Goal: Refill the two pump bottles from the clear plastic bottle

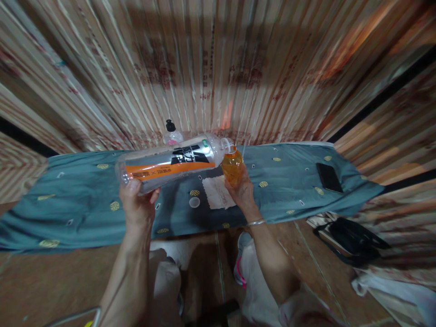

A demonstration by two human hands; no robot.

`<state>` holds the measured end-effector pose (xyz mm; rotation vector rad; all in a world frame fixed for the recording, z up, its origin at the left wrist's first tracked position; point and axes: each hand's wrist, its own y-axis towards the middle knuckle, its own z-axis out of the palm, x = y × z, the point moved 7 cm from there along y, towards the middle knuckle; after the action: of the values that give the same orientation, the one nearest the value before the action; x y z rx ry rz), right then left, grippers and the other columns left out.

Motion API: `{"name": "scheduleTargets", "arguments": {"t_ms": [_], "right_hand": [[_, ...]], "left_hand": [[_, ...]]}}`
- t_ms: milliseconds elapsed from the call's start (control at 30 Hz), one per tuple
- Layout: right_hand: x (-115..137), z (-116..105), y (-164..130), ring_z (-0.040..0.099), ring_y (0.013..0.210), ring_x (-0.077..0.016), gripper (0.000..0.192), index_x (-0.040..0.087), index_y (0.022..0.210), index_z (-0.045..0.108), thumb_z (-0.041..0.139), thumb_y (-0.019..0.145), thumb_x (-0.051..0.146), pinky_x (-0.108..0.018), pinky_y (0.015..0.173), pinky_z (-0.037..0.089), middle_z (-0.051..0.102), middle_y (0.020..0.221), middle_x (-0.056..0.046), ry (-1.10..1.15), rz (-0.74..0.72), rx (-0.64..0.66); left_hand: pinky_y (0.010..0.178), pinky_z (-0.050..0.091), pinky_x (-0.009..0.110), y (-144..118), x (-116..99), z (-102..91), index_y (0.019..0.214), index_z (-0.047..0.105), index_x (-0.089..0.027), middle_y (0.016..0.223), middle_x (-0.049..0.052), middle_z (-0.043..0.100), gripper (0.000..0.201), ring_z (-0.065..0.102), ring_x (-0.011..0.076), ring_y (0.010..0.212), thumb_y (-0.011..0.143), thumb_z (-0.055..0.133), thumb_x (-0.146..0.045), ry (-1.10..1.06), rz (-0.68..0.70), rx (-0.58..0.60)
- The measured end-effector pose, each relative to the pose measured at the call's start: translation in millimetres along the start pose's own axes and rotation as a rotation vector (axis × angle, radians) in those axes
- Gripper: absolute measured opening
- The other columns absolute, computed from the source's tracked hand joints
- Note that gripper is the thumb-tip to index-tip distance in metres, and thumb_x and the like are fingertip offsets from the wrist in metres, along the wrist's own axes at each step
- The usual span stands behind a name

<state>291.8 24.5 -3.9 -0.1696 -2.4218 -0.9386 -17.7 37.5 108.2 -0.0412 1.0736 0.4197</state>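
My left hand (138, 202) is closed round the base end of a large clear plastic bottle (166, 163) with an orange and black label. The bottle lies tilted on its side in the air, its open mouth to the right. That mouth meets the top of a small container of orange liquid (232, 167), which my right hand (241, 188) grips from below and the right. Whether the two rims touch, I cannot tell. Below them on the cloth are a whitish paper towel (218, 193) and a round translucent cap (194, 202).
A teal patterned cloth (85, 195) covers the long table. Behind the large bottle stands a small bottle with a black top (170, 126). A dark phone-like object (329, 177) lies at the right. A black bag (354, 238) is beyond the front right edge, and a striped curtain (211, 68) hangs behind.
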Motion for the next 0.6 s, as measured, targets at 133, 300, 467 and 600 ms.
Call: {"name": "scheduleTargets", "arguments": {"t_ms": [133, 300, 467, 600], "right_hand": [[1.1, -1.6, 0.7, 0.063, 0.129, -0.0378, 0.086, 0.008, 0.159, 0.02, 0.061, 0.089, 0.036, -0.061, 0.101, 0.057, 0.059, 0.143, -0.026, -0.003, 0.004, 0.008], [1.3, -1.7, 1.2, 0.063, 0.129, -0.0375, 0.086, 0.008, 0.159, 0.02, 0.06, 0.088, 0.037, -0.06, 0.1, 0.058, 0.059, 0.144, -0.026, 0.011, 0.011, 0.031], [0.8, -0.4, 0.3, 0.062, 0.13, -0.0381, 0.086, 0.006, 0.158, 0.021, 0.059, 0.089, 0.038, -0.062, 0.1, 0.058, 0.059, 0.144, -0.027, -0.006, 0.015, 0.022], [0.3, -1.0, 0.1, 0.064, 0.127, -0.0377, 0.086, 0.008, 0.158, 0.02, 0.06, 0.087, 0.036, -0.06, 0.097, 0.06, 0.06, 0.142, -0.027, 0.002, 0.026, 0.02]], "left_hand": [[0.032, 0.013, 0.024, -0.3, -1.3, 1.1, 0.074, 0.064, -0.024, 0.065, -0.003, 0.064, 0.036, 0.05, 0.0112, 0.041, 0.053, 0.08, -0.048, -0.003, 0.02, 0.025], [0.032, 0.014, 0.024, -0.8, -0.6, 0.3, 0.078, 0.065, -0.025, 0.068, -0.003, 0.064, 0.038, 0.051, 0.0105, 0.042, 0.053, 0.083, -0.047, -0.02, 0.017, 0.034], [0.03, 0.017, 0.024, -0.7, 0.3, -0.7, 0.075, 0.067, -0.024, 0.068, -0.003, 0.065, 0.038, 0.052, 0.0113, 0.041, 0.05, 0.083, -0.047, -0.017, -0.008, 0.01], [0.031, 0.015, 0.024, -1.7, -1.8, 1.5, 0.074, 0.067, -0.025, 0.066, -0.003, 0.064, 0.035, 0.05, 0.0114, 0.04, 0.05, 0.081, -0.046, -0.009, -0.003, 0.009]]}}
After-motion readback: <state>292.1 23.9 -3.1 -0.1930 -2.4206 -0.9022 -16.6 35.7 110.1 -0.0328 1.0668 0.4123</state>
